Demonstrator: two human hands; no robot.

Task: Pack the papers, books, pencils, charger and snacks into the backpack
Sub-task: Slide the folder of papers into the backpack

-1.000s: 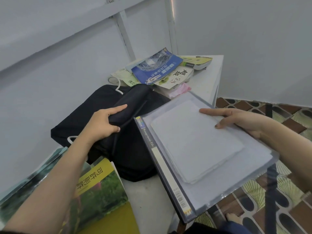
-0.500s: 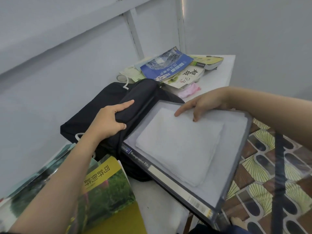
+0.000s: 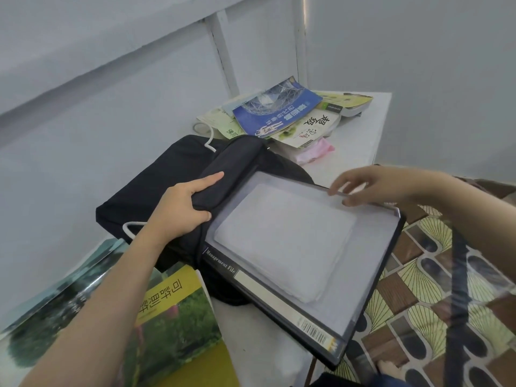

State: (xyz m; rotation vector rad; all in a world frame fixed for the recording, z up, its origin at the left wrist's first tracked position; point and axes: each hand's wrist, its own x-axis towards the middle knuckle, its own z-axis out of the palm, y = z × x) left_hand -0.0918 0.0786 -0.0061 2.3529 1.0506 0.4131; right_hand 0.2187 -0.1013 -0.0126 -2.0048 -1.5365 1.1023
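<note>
A black backpack lies flat on the white table. My left hand grips the raised edge of its opening. A dark file folder holding a stack of white papers lies tilted, its far-left corner against the bag's mouth and its right part over the table edge. My right hand pinches the folder's far edge with its fingertips. A white charger cable loops across the bag's top.
A pile of books and a pink packet sit at the table's far end. More books lie at the near left under my forearm. Patterned floor tiles show at the right, beyond the table edge.
The folder has swung and slid left toward the bag's opening. My right hand moved from the papers' top to the folder's far edge. My left hand kept its grip on the bag.
</note>
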